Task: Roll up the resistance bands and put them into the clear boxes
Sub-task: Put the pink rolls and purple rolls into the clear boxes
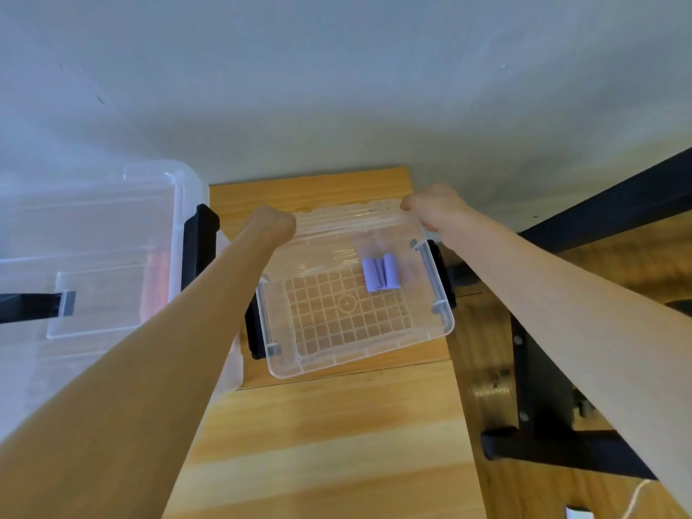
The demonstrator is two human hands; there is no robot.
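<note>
A small clear box (355, 363) with black side latches sits on the wooden table (337, 443). Its clear lid (348, 219) lies over the far part of the box. Inside, near the right wall, lie two rolled purple resistance bands (380, 273) side by side. My left hand (275, 222) grips the lid's far left corner. My right hand (430, 209) grips its far right corner. A larger clear box (179, 189) stands at the left, with a reddish band (157, 279) dimly seen through its wall.
The grey wall (337, 88) rises just behind the table. A black metal frame (599, 204) and a darker wooden surface lie to the right. A black strap (30, 307) shows at the far left. A white cord (633, 496) lies at the bottom right.
</note>
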